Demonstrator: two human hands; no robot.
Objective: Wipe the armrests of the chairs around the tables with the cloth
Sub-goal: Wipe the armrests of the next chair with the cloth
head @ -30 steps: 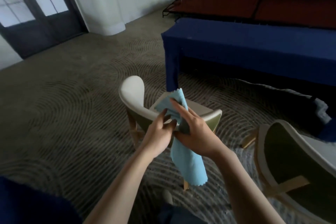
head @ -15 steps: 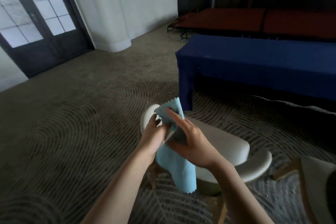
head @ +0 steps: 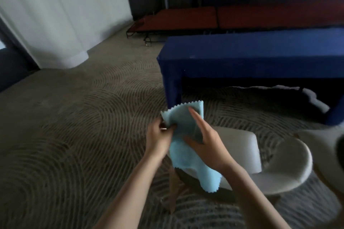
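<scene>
A light blue cloth (head: 188,161) with zigzag edges hangs between my hands, in front of a cream chair (head: 275,171) with a curved backrest and wooden legs. My left hand (head: 160,138) pinches the cloth's left edge with curled fingers. My right hand (head: 206,139) lies on the cloth's front with its fingers nearly straight and the thumb across the fabric. The cloth's lower end dangles over the chair's seat. The chair's left armrest is hidden behind my hands and the cloth.
A table under a dark blue cover (head: 251,57) stands just beyond the chair. Another cream chair's edge (head: 333,163) shows at the right. Patterned carpet (head: 74,126) spreads to the left. Red platforms (head: 204,18) and a white wall lie at the back.
The view has swung right and closer to the chair. My right fingers have straightened over the cloth, which is now spread wider between both hands.
</scene>
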